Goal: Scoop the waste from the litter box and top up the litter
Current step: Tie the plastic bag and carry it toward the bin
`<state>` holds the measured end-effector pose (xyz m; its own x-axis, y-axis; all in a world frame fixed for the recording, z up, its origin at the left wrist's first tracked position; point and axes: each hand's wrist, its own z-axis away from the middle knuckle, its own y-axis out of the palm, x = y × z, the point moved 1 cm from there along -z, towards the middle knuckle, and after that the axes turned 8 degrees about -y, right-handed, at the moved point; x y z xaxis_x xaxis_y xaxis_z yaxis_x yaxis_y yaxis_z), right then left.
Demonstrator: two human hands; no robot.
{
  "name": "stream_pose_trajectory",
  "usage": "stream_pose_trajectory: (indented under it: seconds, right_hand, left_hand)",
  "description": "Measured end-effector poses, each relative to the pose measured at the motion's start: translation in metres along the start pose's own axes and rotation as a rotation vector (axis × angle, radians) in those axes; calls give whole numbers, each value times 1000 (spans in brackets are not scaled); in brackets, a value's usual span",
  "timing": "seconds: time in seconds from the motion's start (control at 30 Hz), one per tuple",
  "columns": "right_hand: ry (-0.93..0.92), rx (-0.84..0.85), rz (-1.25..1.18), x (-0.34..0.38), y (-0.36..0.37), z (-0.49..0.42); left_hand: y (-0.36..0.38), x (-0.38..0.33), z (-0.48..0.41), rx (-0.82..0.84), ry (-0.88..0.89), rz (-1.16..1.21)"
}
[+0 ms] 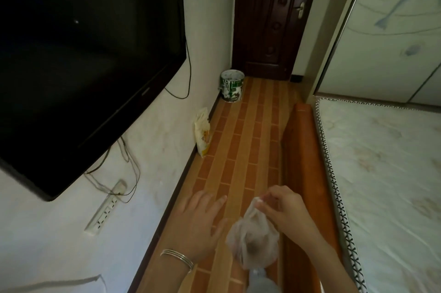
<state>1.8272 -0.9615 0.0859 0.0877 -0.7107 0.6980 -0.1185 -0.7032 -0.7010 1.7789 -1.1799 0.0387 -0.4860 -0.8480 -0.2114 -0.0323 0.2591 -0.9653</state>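
**Pinch grip on the waste bag: handling notes**

Pinched between the thumb and fingers of the right hand [286,211], the gathered neck [256,202] of a thin, translucent plastic bag [253,240] is kept closed. The bag hangs directly below this grip. A dark clump, judged to be scooped waste, is settled at its bottom. The left hand [198,223] is held flat and spread just beside the bag; no contact with the film can be made out.

The film is judged to be soft, limp, light and easily torn. Because the load sits low, some swing is to be expected when the bag is carried. Hold should be taken at the gathered neck, above the contents, and the sides should not be squeezed. If the film stretches, support from beneath with the free palm is advised.

Farther along the floor [238,137], well ahead of the grip, a yellow-and-white pack [202,133] is leaned against the wall [167,149]. Whether it contains litter cannot be read. Beyond it, a green-and-white bucket [232,86] is stood near the dark door [267,18]. No litter box is in view.
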Motion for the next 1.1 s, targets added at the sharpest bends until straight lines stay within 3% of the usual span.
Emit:
stream_pose_trajectory:
  seconds: [0.6,1.1]
  right_hand:
    - [-50,41,1,-145,-112,-216]
    - [23,26,-21,-230,-136,-395]
  left_hand:
    - [41,-64,-278,-126,-18,20]
    - [83,-34,-480,-109,9,44]
